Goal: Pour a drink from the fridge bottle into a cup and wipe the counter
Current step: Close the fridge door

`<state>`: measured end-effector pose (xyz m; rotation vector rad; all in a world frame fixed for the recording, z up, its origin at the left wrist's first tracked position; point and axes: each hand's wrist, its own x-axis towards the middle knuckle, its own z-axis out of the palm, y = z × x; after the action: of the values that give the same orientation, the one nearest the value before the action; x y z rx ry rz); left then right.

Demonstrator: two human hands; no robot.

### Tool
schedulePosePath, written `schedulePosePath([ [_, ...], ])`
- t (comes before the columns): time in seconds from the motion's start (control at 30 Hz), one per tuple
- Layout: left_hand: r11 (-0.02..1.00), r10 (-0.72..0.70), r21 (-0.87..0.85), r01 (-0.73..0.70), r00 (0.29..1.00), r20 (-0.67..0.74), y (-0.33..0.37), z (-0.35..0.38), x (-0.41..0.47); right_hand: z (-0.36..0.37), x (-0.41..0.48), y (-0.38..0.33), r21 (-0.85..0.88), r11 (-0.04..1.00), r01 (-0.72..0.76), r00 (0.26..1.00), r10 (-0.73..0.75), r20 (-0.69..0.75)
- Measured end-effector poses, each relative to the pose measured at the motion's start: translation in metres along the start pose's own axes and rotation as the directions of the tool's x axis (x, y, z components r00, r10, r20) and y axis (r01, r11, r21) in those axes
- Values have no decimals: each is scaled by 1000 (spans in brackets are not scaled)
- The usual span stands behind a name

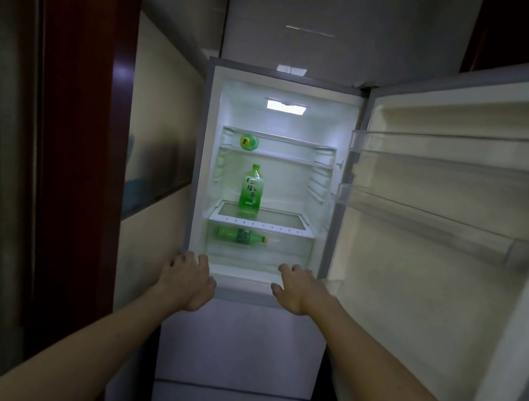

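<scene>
single head-worn wide-angle view, facing forward and slightly down, close before open fridge [269, 180], forearms entering from lower frame corners

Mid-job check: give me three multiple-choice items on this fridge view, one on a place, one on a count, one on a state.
1. The upright bottle stands on: A a door rack; B the glass shelf; C the floor.
2. Green bottles in the fridge: A one; B two; C three.
3. The fridge door is: A shut; B wide open; C removed.
Answers: B, its base rests there; C, the upright one plus the top-shelf bottle and the bin bottle, both lying; B, it swings out right.
</scene>
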<state>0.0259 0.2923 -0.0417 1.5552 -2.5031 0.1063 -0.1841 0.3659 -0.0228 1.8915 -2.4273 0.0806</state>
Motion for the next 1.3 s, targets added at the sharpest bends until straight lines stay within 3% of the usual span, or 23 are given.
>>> schedulePosePath([
  [0.27, 997, 63, 35, -63, 998, 25, 2, -4, -43, -2, -55, -8, 9, 999, -43, 999, 43, 4],
  [0.53, 989, 146, -13, -146, 989, 27, 46, -12, -46, -11, -93, 28, 7, 994, -112, 994, 112, -5],
  [0.8, 961, 273, -42, -272, 962, 17, 133, -18, -49, -25, -140, 96, -40, 974, -222, 975, 221, -29],
  [1.3, 829, 529, -171, -532, 846, -66, 316, -43, -80, -77, -251, 206, -153, 878, -454, 889, 435, -142],
])
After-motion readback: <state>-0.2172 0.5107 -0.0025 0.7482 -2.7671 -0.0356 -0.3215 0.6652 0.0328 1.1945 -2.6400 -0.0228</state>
